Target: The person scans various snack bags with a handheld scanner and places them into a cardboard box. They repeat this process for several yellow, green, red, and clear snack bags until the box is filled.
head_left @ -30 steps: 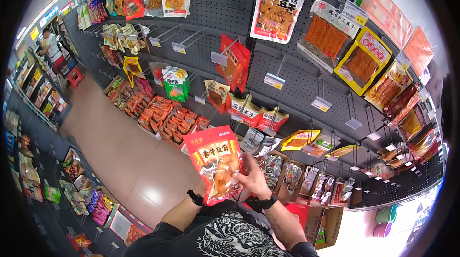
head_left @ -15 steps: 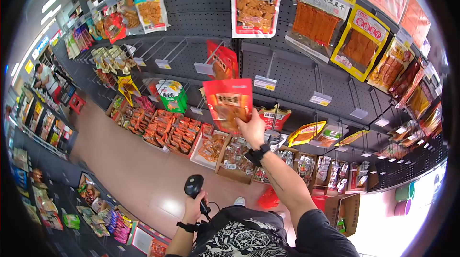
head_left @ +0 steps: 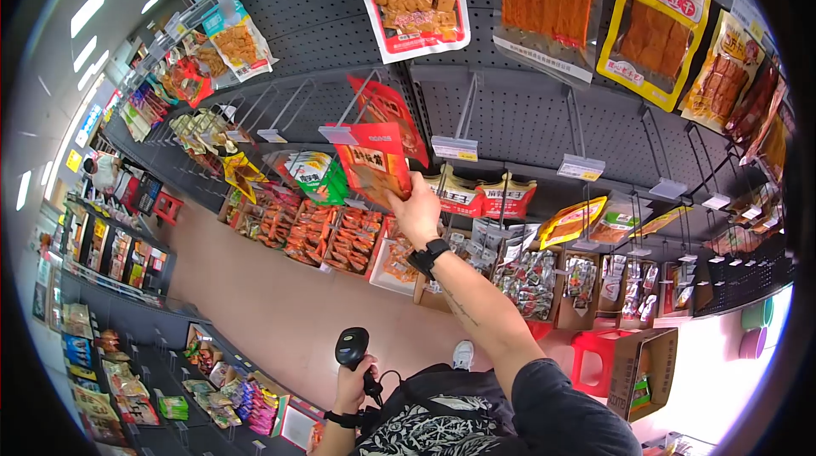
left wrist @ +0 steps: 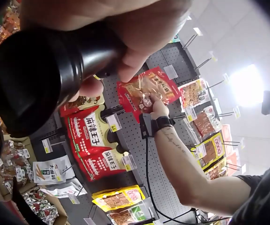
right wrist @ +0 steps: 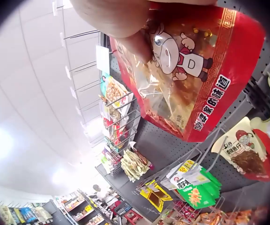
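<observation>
My right hand point(head_left: 416, 213) pinches a red snack bag point(head_left: 374, 169) with a clear window by its lower right side. The bag is held up at a display hook with a white tag holder point(head_left: 335, 135), overlapping it in the head view. Behind, a similar red bag point(head_left: 396, 116) hangs on the same hook. In the right wrist view the bag point(right wrist: 205, 101) shows a cartoon cow, with my thumb pressing its front. Low by my body, my left hand point(head_left: 350, 390) grips a black handheld barcode scanner point(head_left: 352, 347); its dark head point(left wrist: 27, 79) fills much of the left wrist view.
Hooks on the grey pegboard point(head_left: 518, 124) carry packaged snacks, including a yellow-edged bag point(head_left: 654, 31). Below stand boxes of small packets point(head_left: 340, 239). Another shelf point(head_left: 208, 354) lines the left side, a person point(head_left: 104, 171) stands down the aisle, and a red stool point(head_left: 591, 362) sits at right.
The bag was near my chest with both hands close to it. My right hand has since carried it up and forward to the hook; the left hand now shows low with the scanner.
</observation>
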`<state>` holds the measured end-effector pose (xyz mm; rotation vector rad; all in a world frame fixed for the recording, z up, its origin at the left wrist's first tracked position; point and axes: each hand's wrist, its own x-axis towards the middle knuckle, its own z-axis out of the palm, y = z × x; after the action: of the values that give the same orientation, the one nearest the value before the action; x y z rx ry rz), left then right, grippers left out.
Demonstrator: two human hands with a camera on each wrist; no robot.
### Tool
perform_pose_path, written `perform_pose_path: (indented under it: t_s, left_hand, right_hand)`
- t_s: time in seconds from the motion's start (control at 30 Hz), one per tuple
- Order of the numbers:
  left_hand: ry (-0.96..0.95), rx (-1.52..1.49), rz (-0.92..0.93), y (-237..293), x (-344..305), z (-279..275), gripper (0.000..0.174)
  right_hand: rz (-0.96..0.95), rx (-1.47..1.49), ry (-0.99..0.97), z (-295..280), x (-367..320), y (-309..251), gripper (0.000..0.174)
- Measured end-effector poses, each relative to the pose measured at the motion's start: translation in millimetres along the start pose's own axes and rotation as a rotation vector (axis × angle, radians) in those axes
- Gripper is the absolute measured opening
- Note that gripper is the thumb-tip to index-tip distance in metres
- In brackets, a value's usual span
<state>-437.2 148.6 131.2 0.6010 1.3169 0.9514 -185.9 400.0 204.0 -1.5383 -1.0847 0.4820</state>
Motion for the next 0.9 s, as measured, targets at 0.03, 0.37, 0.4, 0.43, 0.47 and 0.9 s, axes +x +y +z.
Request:
perform_pose_path:
  t_s: [0.03, 0.37, 0.4, 0.43, 0.47, 0.9]
  left_hand:
    - [-0.004, 0.007, 0.002, 2, -1, 3, 0.016]
    - [0.004, -0.008, 0.009, 2, -6, 12, 0.01]
    - [0.0, -0.017, 0.012, 2, -5, 13, 0.009]
    - [0.0, -0.024, 0.015, 0, -4, 13, 0.009]
    - [0.012, -0.017, 0.023, -1, -4, 12, 0.009]
    - [0.015, -0.004, 0.01, -10, -6, 2, 0.011]
  right_hand:
    - [-0.043, 0.021, 0.033, 3, 1, -3, 0.041]
    - [-0.063, 0.027, 0.061, 19, 5, -9, 0.04]
    - [-0.07, 0.05, 0.084, 20, 4, -9, 0.04]
    - [-0.077, 0.048, 0.08, 21, 5, -9, 0.04]
    - [-0.053, 0.064, 0.106, 22, 7, -10, 0.041]
    - [0.031, -0.182, 0.142, 36, 81, 18, 0.049]
